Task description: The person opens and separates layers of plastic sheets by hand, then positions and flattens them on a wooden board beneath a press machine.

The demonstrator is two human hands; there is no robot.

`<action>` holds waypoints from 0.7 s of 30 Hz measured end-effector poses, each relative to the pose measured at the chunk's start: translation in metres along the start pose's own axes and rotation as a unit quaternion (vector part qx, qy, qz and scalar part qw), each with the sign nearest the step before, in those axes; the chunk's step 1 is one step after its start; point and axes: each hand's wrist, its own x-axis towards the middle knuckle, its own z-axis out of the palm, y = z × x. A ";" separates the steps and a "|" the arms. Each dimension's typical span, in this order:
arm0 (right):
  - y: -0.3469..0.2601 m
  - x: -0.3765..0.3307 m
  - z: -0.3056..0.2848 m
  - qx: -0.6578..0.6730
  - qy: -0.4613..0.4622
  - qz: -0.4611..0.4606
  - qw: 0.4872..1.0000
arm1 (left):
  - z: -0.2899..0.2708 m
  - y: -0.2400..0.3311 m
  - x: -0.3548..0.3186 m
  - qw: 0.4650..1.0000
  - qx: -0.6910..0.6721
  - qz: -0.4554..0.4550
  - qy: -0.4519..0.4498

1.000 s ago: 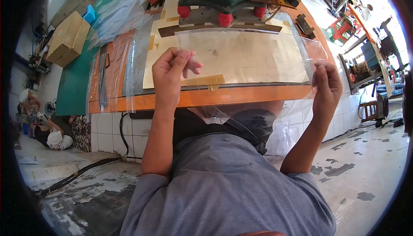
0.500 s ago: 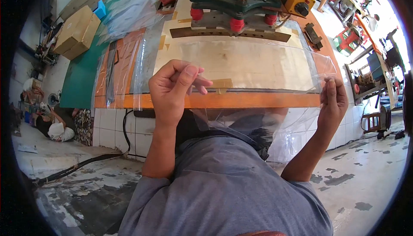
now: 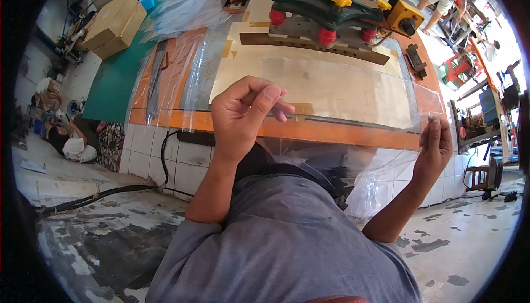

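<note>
A clear, thin plastic sheet (image 3: 342,151) spans the space between my hands, above the table's near edge, its lower part sagging in front of me. My left hand (image 3: 245,112) is closed in a pinch at the sheet's left side; the exact grip is hard to see through the clear film. At the right end, my right hand (image 3: 434,145) pinches the sheet's corner between thumb and fingers. Beyond the sheet lies a pale board (image 3: 309,90) with strips of brown tape. Over its far part stands a green press head (image 3: 326,7) with yellow knobs and red fittings.
A metal bar (image 3: 314,48) runs low across the front of the press. Stacked clear sheets (image 3: 185,13) and a cardboard box (image 3: 116,24) are at the far left. A yellow control box (image 3: 406,16) adjoins the press. Other people are in the background on both sides.
My view has tilted and shifted, so the table and press appear farther right. Both hands keep about the same hold on the sheet. More of a person at the far right shows.
</note>
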 end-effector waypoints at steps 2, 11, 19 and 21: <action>-0.004 -0.003 0.000 0.004 0.006 -0.005 1.000 | -0.008 -0.006 0.000 0.997 -0.042 -0.033 -0.048; -0.021 -0.004 0.006 -0.005 0.014 -0.060 0.998 | -0.018 -0.031 -0.017 0.983 -0.045 -0.138 -0.109; -0.020 -0.008 0.011 0.018 -0.010 -0.038 0.999 | -0.015 -0.022 -0.009 0.994 -0.050 -0.059 -0.080; -0.019 -0.009 0.008 0.024 -0.021 -0.035 0.999 | -0.017 -0.026 -0.009 0.994 -0.057 -0.046 -0.081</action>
